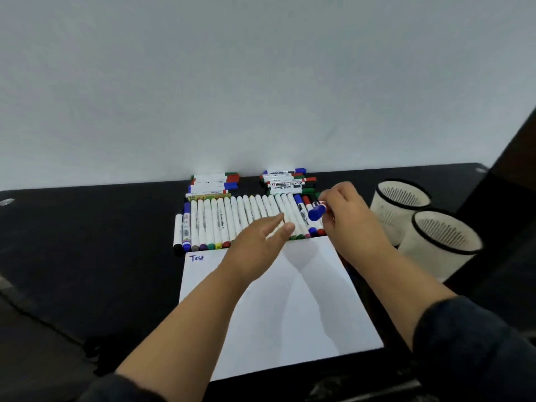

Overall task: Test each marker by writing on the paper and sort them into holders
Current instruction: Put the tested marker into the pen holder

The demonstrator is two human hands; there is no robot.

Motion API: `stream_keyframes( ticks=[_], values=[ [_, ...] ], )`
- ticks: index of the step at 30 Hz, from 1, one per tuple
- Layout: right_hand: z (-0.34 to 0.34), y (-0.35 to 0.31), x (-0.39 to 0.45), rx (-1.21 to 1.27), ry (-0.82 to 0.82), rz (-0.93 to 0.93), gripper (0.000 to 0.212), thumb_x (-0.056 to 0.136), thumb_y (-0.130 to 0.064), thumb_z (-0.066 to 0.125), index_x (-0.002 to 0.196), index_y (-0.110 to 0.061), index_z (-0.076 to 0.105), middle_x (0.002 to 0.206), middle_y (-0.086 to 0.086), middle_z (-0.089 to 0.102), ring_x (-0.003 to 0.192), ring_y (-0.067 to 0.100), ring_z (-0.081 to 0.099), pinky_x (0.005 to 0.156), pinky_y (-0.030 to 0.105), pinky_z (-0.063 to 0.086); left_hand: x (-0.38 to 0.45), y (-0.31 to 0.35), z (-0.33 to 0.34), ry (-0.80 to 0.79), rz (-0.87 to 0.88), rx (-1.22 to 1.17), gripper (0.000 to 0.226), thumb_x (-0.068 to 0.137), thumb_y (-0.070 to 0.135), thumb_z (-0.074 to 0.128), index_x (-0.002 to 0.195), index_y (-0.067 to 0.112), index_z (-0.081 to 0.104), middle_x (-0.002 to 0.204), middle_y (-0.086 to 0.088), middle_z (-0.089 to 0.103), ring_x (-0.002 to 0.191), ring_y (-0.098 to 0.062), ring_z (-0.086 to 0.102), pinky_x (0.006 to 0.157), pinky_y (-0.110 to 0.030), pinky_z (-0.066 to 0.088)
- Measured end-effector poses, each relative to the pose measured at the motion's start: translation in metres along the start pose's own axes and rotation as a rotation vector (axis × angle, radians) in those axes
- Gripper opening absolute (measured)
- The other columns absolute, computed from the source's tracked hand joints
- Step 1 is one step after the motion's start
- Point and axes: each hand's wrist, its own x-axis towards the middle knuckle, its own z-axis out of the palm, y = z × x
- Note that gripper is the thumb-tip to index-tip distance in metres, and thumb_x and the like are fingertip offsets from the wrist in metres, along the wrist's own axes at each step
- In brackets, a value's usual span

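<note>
A blue-capped white marker (316, 211) is pinched in the grip of the right hand (346, 214), right of centre in the frame, just above the long row of white-barrelled markers (243, 219) laid side by side on the black desk (87, 227). The left hand (261, 239) is held flat, fingers straight and holding nothing, over the row's lower edge. Below lies a white paper sheet (290, 309) marked "Test". Two white mesh holders with black rims (420, 224) are seen at the right.
</note>
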Motion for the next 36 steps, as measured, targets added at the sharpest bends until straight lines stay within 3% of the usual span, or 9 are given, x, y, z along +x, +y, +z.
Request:
stream_keyframes(
  ticks=[6,12,18,24,30,33,36],
  values=[
    [-0.041,0.048,0.005,0.137,0.081,0.147,0.024,0.09,-0.006,0.054,0.114,-0.007,0.058,0.121,0.005,0.048,0.097,0.02,0.055,0.076,0.025,0.043,0.028,-0.012,0.05,-0.137,0.018,0.295,0.053,0.097,0.046,0.037,0.146,0.026,0.031,0.152,0.006,0.028,0.139,-0.01,0.024,0.11,-0.025,0.018],
    [-0.049,0.086,0.01,0.129,0.009,0.272,0.018,0.091,-0.009,0.052,0.108,-0.012,0.056,0.117,0.003,0.047,0.089,0.016,0.052,0.074,0.026,0.042,0.035,-0.039,0.075,-0.219,0.089,0.532,0.06,0.098,0.047,0.033,0.15,0.022,0.017,0.157,0.01,0.01,0.144,-0.009,0.007,0.114,-0.025,0.008],
    [-0.046,0.101,0.022,0.032,-0.117,0.329,0.02,0.093,-0.013,0.047,0.113,-0.012,0.051,0.108,0.006,0.051,0.089,0.022,0.053,0.075,0.034,0.047,0.035,-0.045,0.082,-0.161,0.11,0.51,0.058,0.097,0.047,0.036,0.149,0.025,0.021,0.156,0.014,0.011,0.143,-0.006,0.006,0.113,-0.021,0.007],
    [-0.046,0.114,0.035,0.058,-0.245,0.448,0.019,0.094,-0.02,0.048,0.112,-0.013,0.043,0.078,0.001,0.051,0.07,0.016,0.051,0.065,0.031,0.04,0.033,-0.048,0.083,-0.095,0.148,0.49,0.057,0.096,0.045,0.041,0.147,0.025,0.026,0.155,0.015,0.016,0.142,-0.004,0.011,0.104,-0.012,0.005],
    [-0.044,0.12,0.042,0.032,-0.344,0.464,0.01,0.092,-0.024,0.055,0.094,-0.016,0.049,0.077,0.0,0.052,0.066,0.009,0.047,0.058,0.025,0.036,0.035,-0.049,0.083,-0.114,0.146,0.482,0.057,0.096,0.044,0.041,0.148,0.024,0.025,0.155,0.014,0.016,0.143,-0.005,0.011,0.11,-0.018,0.009],
    [-0.045,0.119,0.044,-0.062,-0.396,0.452,0.022,0.091,-0.027,0.055,0.074,-0.017,0.044,0.073,0.001,0.049,0.062,0.011,0.045,0.054,0.025,0.034,0.035,-0.049,0.083,-0.111,0.142,0.481,0.057,0.096,0.045,0.041,0.148,0.025,0.025,0.155,0.014,0.016,0.143,-0.006,0.012,0.111,-0.019,0.01],
    [-0.046,0.118,0.045,-0.086,-0.396,0.428,0.016,0.09,-0.028,0.057,0.087,-0.014,0.049,0.085,0.002,0.054,0.075,0.015,0.051,0.065,0.027,0.038,0.035,-0.05,0.083,-0.113,0.137,0.483,0.057,0.096,0.045,0.041,0.147,0.026,0.025,0.155,0.015,0.015,0.142,-0.005,0.012,0.111,-0.019,0.01]
  ],
)
